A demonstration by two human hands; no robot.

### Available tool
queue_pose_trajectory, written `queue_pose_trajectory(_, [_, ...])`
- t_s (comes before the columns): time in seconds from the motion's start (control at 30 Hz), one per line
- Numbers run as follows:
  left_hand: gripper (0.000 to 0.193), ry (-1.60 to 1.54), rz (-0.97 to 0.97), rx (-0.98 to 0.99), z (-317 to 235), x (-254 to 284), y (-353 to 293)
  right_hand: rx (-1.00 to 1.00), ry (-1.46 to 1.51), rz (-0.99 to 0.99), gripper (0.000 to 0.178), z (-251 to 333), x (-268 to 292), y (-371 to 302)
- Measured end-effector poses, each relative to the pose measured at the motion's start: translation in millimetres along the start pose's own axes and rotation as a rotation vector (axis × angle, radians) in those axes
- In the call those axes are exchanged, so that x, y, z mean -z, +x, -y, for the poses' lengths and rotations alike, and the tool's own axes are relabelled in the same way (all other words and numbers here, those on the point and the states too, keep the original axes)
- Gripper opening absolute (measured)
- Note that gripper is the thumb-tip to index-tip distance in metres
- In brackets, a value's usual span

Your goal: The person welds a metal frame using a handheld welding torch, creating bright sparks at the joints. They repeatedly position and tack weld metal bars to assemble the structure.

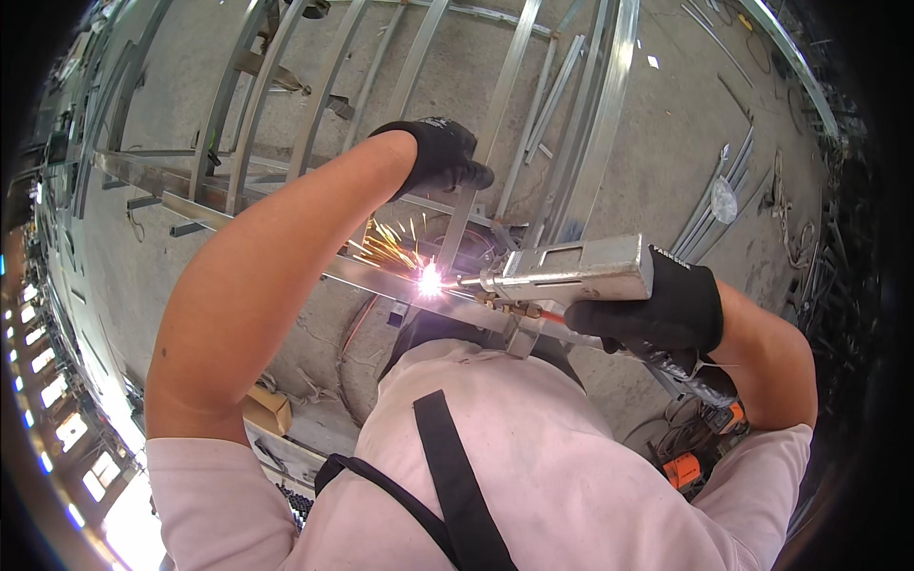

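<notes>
My right hand (657, 309), in a black glove, is closed around the grip of a silver box-bodied welding gun (571, 269). The gun's thin nozzle points left, and at its tip glows a bright pinkish-white spot (430, 280). Orange sparks (395, 246) spray up and to the left from it. The glow sits where a flat metal crossbar (371, 277) meets the lower end of an upright metal bar (459, 228). Above that joint my left hand (443, 157), also gloved in black, is closed on the upright bar, its fingertips partly hidden.
A frame of several parallel metal bars (319, 90) spreads across the floor ahead and to the left. Loose rods (709, 205) lie at the right beside a clear plastic piece (724, 201). Orange tools (682, 469) and cables lie lower right; a cardboard box (268, 411) stands lower left.
</notes>
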State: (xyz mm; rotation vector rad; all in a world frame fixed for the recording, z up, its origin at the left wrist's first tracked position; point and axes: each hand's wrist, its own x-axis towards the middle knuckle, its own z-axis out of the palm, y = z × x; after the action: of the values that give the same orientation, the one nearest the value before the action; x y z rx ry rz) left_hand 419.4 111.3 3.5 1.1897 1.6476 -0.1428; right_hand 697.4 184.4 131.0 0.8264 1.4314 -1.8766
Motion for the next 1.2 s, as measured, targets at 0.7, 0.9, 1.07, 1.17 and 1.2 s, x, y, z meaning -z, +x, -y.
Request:
queue_pose_trajectory(0.7, [0.051, -0.046, 0.010, 0.015, -0.5, 0.1, -1.3, 0.014, -0.010, -0.008, 0.056, -7.8, 1.3, -5.8])
queue_pose_trajectory(0.9, [0.051, -0.040, 0.017, 0.022, 2.5, -0.5, 1.6, 0.012, -0.029, 0.026, 0.056, -10.9, 3.5, -7.2])
queue_pose_trajectory(1.07, [0.053, -0.040, 0.011, 0.022, 3.5, -1.5, 2.9, 0.019, -0.051, 0.028, 0.057, -13.2, 4.1, -7.2])
queue_pose_trajectory(1.17, [0.051, -0.034, 0.014, 0.024, 1.8, -0.7, 0.8, 0.029, -0.049, 0.018, 0.056, -13.5, 3.5, -8.4])
queue_pose_trajectory(1.2, [0.050, -0.037, 0.016, 0.025, 1.4, -0.3, -0.1, 0.030, -0.054, 0.024, 0.056, -13.7, 3.6, -8.2])
